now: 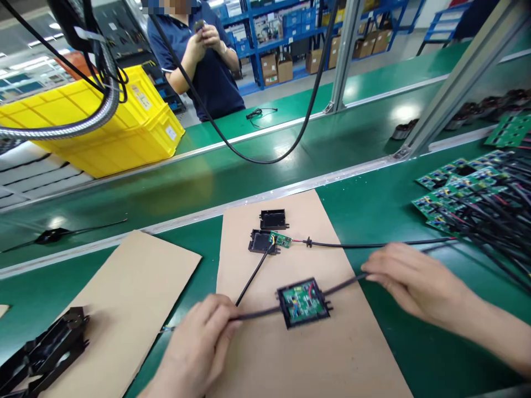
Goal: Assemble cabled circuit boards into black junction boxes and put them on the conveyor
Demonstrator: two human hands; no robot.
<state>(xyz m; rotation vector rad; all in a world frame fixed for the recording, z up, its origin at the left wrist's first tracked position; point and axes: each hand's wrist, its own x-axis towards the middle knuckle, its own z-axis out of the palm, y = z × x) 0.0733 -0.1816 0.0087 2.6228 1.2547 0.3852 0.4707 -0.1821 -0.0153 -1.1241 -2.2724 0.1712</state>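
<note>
A black plastic case with a green circuit board inside hangs or rests between my hands, over a cardboard sheet. Black cable leaves it on both sides. My left hand is closed on the left cable. The right cable is pinched in the fingers of my right hand. Just beyond lie two black case halves, the nearer one with a small circuit board across it. A thin cable with a grommet runs right from that board.
Circuit boards with cables are piled at the right. Black cases lie on another cardboard sheet at the left. A black cable loop hangs overhead. Across the bench, near a yellow crate, stands a person holding a small object.
</note>
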